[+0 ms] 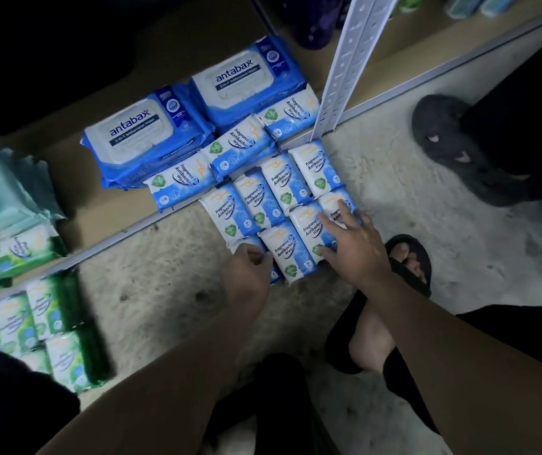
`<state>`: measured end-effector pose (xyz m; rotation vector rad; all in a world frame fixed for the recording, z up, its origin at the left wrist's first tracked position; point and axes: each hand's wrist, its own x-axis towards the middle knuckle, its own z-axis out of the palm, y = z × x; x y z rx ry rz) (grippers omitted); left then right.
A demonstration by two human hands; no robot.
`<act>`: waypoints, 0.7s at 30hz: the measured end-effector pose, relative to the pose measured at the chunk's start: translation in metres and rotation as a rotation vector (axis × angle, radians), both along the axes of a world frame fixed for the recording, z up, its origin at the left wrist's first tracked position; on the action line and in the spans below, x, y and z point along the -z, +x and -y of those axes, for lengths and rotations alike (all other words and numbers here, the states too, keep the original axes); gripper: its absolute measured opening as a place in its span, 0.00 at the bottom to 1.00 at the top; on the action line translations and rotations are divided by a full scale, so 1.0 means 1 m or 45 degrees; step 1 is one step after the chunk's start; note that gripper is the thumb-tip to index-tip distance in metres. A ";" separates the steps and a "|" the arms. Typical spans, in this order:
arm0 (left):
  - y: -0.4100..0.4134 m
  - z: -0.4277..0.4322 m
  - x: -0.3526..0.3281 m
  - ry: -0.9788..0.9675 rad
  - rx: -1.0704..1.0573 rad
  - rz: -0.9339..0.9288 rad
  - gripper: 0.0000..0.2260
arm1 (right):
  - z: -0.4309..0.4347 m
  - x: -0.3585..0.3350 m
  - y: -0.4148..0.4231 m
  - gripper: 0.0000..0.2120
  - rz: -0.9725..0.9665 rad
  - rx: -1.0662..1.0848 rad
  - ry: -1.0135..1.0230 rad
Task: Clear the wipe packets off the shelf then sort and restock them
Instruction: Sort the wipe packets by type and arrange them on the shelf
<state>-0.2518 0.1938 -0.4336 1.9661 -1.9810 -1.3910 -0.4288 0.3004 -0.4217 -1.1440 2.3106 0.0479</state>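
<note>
Several small blue-and-white wipe packets (281, 183) lie in rows on the concrete floor just in front of the bottom shelf (76, 188). My left hand (246, 274) curls its fingers on the near-left packet (241, 243), mostly hiding it. My right hand (353, 239) lies with straight fingers on the near-right packets (309, 224). Three more small blue packets (243, 147) sit along the shelf's front edge. Behind them stand two stacks of large blue antabax packs (145, 136).
Green wipe packets (63, 339) lie on the floor at the left, with more green packs (17, 251) on the shelf above them. A white shelf upright (345, 67) rises at centre right. My sandalled foot (407, 261) is beside my right hand; another person's shoe (443, 133) stands at the right.
</note>
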 end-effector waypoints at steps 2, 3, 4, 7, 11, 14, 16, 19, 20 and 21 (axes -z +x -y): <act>0.013 -0.001 0.000 -0.130 0.049 -0.015 0.11 | 0.000 0.003 0.004 0.34 -0.003 -0.010 0.027; 0.019 0.000 0.002 -0.168 0.073 0.003 0.14 | 0.000 0.004 0.006 0.35 0.003 -0.021 0.051; 0.023 0.002 0.005 -0.172 0.086 0.026 0.17 | 0.000 0.005 0.008 0.36 0.006 -0.034 0.074; 0.032 0.007 0.012 -0.123 0.113 0.014 0.22 | 0.001 0.006 0.009 0.36 -0.016 -0.059 0.124; 0.033 0.009 0.018 -0.103 0.135 -0.005 0.22 | 0.007 0.005 0.013 0.35 -0.054 -0.063 0.164; 0.032 0.006 0.021 -0.122 0.139 0.009 0.22 | 0.011 0.004 0.014 0.34 -0.056 -0.064 0.162; 0.033 0.006 0.024 -0.128 0.154 0.012 0.22 | 0.013 0.004 0.013 0.34 -0.044 -0.069 0.183; 0.034 0.005 0.023 -0.137 0.167 0.010 0.22 | 0.012 0.004 0.010 0.33 -0.020 -0.068 0.173; 0.035 0.003 0.022 -0.161 0.180 0.006 0.21 | 0.011 0.003 0.009 0.31 -0.029 -0.060 0.132; 0.037 0.001 0.021 -0.205 0.209 0.004 0.21 | 0.009 0.003 0.008 0.30 -0.046 -0.050 0.082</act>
